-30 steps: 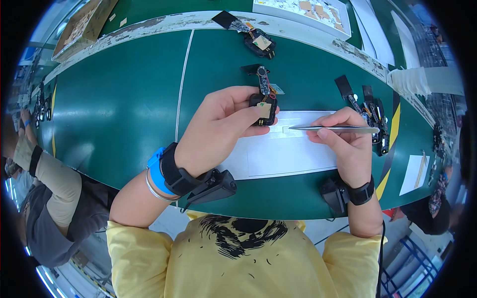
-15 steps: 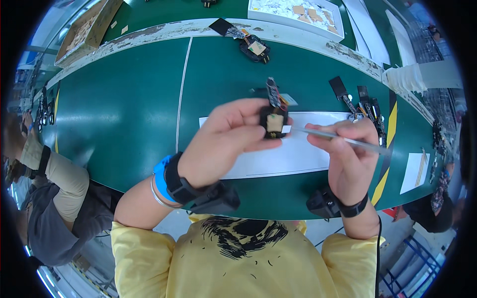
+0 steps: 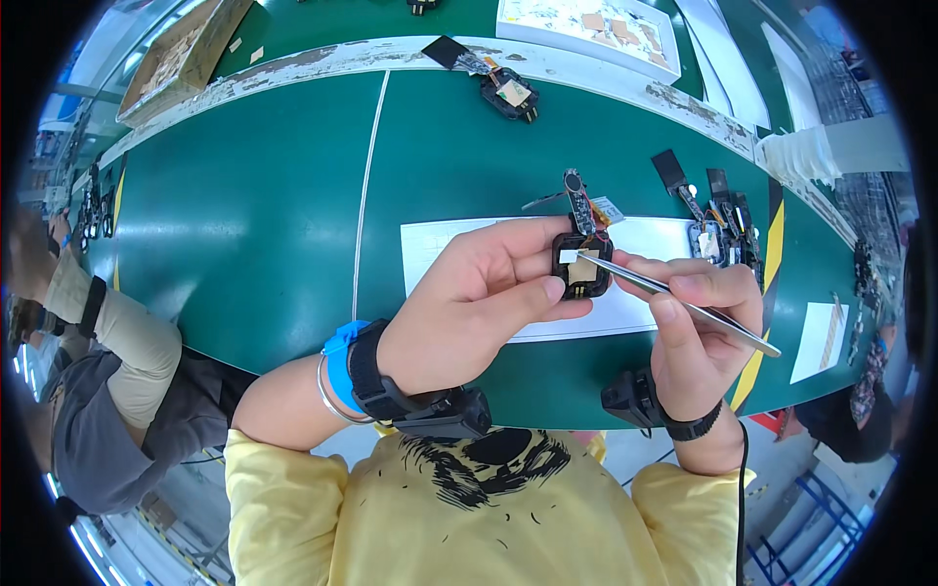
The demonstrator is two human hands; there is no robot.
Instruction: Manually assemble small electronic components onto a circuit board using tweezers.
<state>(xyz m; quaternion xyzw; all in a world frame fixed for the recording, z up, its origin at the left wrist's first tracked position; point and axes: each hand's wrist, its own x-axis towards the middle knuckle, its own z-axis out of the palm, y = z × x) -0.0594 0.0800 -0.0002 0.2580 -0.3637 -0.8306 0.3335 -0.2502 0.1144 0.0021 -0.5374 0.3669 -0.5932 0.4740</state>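
My left hand [image 3: 469, 303] is closed round the edge of a small black electronic housing [image 3: 600, 285], thumb along its side. A tan square pad [image 3: 584, 272] lies in its middle. A narrow circuit board [image 3: 580, 207] with a round end and a flat flex piece [image 3: 608, 209] stick out from its far side. In my right hand [image 3: 699, 322] is a pair of metal tweezers [image 3: 708, 317], pinched between thumb and fingers. The tips touch a small white square [image 3: 569, 256] at the pad's upper left corner; whether it is stuck down I cannot tell.
Under my hands lies a white sheet [image 3: 532, 326] on the green table [image 3: 264, 215]. Similar black units [image 3: 708, 239] sit at the right, another housing [image 3: 509, 95] by the far ledge. Beyond are a white tray [image 3: 586, 34] of scraps and a cardboard box [image 3: 181, 63]. A person's sleeve [image 3: 132, 327] shows left.
The housing in my left hand has moved right and slightly nearer. The tweezers and white square have gone from beside the pad's lower right to its upper left corner.
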